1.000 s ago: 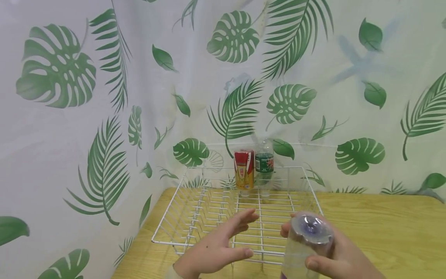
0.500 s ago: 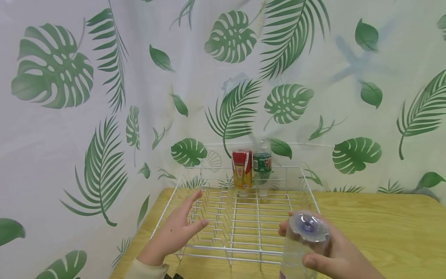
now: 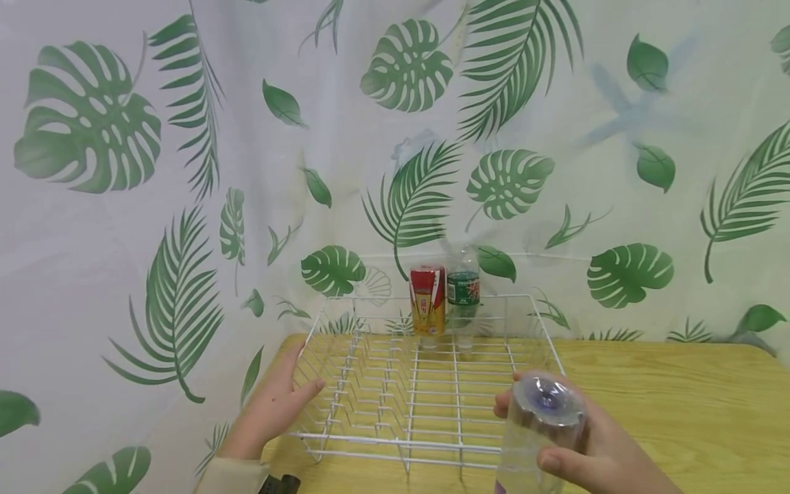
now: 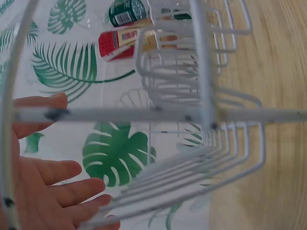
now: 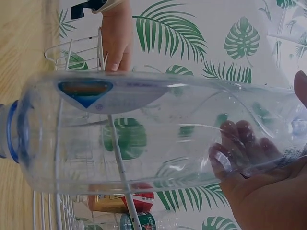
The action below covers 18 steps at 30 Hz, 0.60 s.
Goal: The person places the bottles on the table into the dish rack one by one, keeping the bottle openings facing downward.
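In the head view, my right hand grips a clear plastic bottle near its base, which faces up. The right wrist view shows the neck of this bottle on the side toward the tabletop. My left hand is at the left side of a white wire dish rack, its thumb apart from the fingers. Seen from the left wrist, the fingers are spread and extended behind the rack's wires.
A red and gold container and a clear bottle with a green label stand upside down at the rack's back. The rack is on a wood-grain table. A leaf-print sheet hangs behind and to the left.
My left hand has moved left, from over the rack's front to its left side. The right hand keeps the bottle in nearly the same place.
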Available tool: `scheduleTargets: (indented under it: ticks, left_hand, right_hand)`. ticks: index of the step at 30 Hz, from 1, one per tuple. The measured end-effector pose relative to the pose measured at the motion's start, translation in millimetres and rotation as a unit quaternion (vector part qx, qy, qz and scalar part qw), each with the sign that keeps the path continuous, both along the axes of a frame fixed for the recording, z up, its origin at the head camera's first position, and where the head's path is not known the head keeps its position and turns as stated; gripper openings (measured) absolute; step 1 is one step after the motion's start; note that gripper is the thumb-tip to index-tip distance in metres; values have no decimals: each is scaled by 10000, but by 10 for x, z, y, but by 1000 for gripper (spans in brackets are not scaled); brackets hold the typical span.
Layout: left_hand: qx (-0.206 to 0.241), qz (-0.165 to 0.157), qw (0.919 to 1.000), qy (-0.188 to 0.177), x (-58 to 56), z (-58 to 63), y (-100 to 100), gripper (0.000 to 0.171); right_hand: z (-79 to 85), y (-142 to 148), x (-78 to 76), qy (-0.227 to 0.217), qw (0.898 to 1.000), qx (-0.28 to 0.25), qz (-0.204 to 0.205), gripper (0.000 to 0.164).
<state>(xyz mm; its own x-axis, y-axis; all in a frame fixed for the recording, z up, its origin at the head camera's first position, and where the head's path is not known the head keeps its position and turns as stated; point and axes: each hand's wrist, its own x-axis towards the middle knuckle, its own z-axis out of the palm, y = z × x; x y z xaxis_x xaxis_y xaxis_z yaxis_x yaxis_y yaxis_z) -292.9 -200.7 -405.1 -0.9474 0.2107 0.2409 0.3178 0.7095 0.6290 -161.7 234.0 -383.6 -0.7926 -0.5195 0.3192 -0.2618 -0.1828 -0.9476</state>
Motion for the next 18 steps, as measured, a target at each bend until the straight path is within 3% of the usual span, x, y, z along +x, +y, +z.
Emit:
scheduleTargets:
  ticks: [5,8,12,18]
  left_hand:
    - [211,68,9993,-312,-65,-89,-133,79]
    - [127,174,9983,-542,-62,-122,-215,83]
    - [386,166,9949,-916,-65,-158,-268,76]
    - [1035,-1,9869,-1236,-94,-223,-224,64]
  right_hand:
    - [-27,19,-18,-331,9994,-47,-47,58]
    - [-26,24,-9,-519,9983,103,-248,58]
    - [-11,26,6,-730,9953,344,-530,57]
    - [-8,69,-6,-713,9972,-90,-224,58]
